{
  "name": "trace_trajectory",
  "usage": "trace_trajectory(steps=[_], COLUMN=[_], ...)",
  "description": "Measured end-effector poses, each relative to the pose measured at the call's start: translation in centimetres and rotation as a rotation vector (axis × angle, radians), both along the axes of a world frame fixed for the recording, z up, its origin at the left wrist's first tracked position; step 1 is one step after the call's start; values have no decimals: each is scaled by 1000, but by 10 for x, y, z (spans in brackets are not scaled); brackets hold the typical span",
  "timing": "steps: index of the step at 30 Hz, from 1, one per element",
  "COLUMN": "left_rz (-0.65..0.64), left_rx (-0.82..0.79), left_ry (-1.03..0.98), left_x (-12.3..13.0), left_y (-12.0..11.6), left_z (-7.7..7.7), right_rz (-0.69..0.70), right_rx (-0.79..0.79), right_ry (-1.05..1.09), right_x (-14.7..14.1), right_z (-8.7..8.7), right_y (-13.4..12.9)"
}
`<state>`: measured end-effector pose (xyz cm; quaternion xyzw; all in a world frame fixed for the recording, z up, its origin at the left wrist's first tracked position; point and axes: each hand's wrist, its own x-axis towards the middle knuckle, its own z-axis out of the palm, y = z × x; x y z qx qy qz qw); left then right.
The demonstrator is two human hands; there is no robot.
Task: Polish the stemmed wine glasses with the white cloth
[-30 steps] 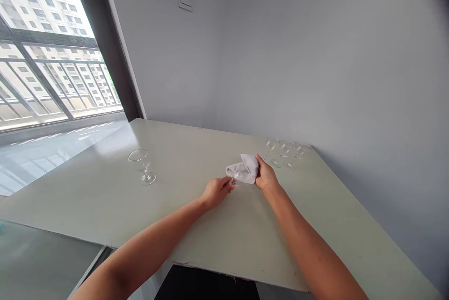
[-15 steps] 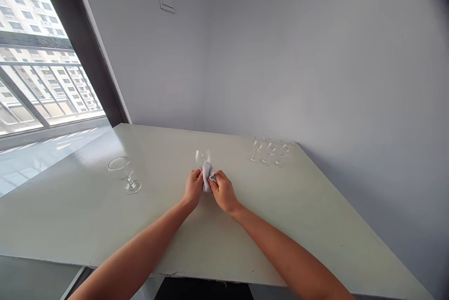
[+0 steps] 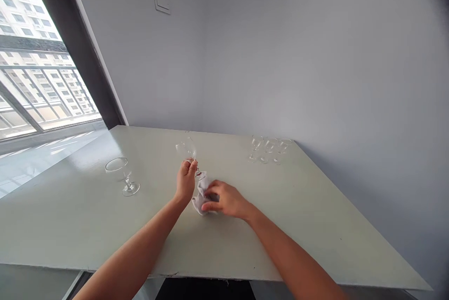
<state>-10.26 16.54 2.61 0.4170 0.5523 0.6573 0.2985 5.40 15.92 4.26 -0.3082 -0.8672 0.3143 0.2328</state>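
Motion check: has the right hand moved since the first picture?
Yes: the right hand moved left and toward the front, judged against the back-right corner of the table.

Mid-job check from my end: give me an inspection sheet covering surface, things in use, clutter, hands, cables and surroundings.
Surface: pale, glossy tabletop, front edge rough in places.
Things in use: tilted stemmed glass, foot close to the crumpled white cloth, contact unclear; single glass upright on the left; three glasses grouped at the far right.
Clutter: nothing seen.
Hands: left hand grips the stemmed glass; right hand has fingers curled at the cloth, firmness unclear.
Cables: nothing seen.
Surroundings: grey walls, wall switch, bright window on the left.
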Motion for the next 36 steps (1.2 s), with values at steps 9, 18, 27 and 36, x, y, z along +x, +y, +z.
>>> trace_trajectory(steps=[9,18,27,36], left_rz=[-307,-326,-311,-236], left_rx=[139,-93,-187,-46], left_ry=[144,97,145,194], left_x=[35,37,37,38], left_y=[-15,-2,-2,-10], left_z=[1,-31,-34,-26], right_rz=[-326,-780,-932,-1002], right_rx=[-31,30,-10,-24], right_ry=[180,115,2,-94], right_x=[-7,61,102,104], right_z=[-1,-32,-59,-63], right_y=[22,83,115,123])
